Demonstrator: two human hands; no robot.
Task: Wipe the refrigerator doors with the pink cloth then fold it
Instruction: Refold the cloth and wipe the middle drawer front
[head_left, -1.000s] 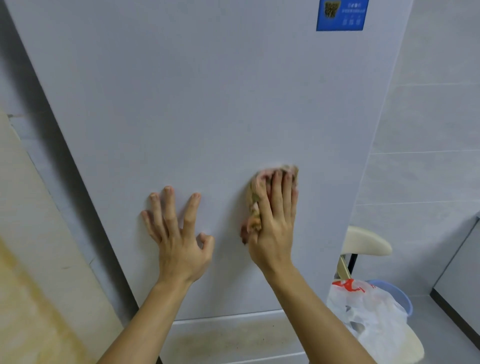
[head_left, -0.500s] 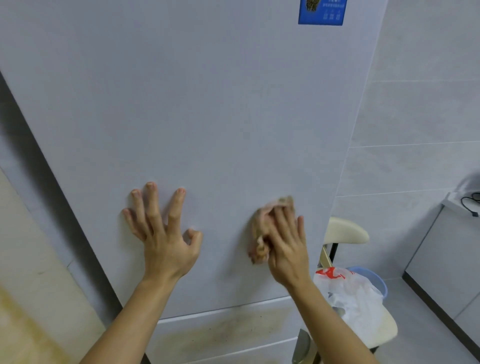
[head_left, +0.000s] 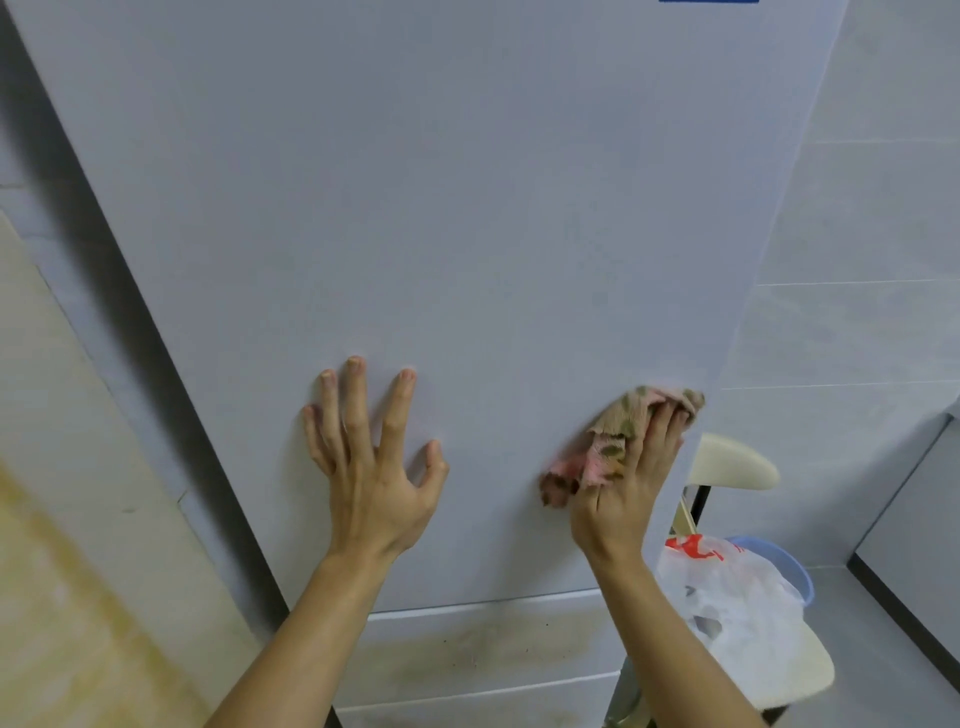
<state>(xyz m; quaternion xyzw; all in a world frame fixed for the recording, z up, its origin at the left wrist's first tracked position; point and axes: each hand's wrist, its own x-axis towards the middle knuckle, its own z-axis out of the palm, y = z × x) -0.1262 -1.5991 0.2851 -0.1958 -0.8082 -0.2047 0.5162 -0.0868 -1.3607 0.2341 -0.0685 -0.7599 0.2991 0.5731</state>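
Observation:
The grey upper refrigerator door (head_left: 441, 208) fills most of the view. My right hand (head_left: 631, 483) presses the crumpled pink cloth (head_left: 613, 441) flat against the door, close to its right edge. The cloth is pink with brownish patches and bunches out to the left of and above my fingers. My left hand (head_left: 371, 457) lies with fingers spread on the door, about a hand's width to the left of the cloth, holding nothing. Below the upper door a lower door (head_left: 483, 649) shows yellowish smears.
A cream chair (head_left: 732, 462) stands right of the refrigerator with a white plastic bag (head_left: 727, 597) on its seat. Behind it sits a blue basin (head_left: 779, 561). Grey tiled wall lies to the right, a beige panel (head_left: 62, 493) to the left.
My right hand has slid the cloth to the right, toward the door's right edge. My left hand stays spread on the door. The view has shifted, so the blue sticker is nearly out of frame.

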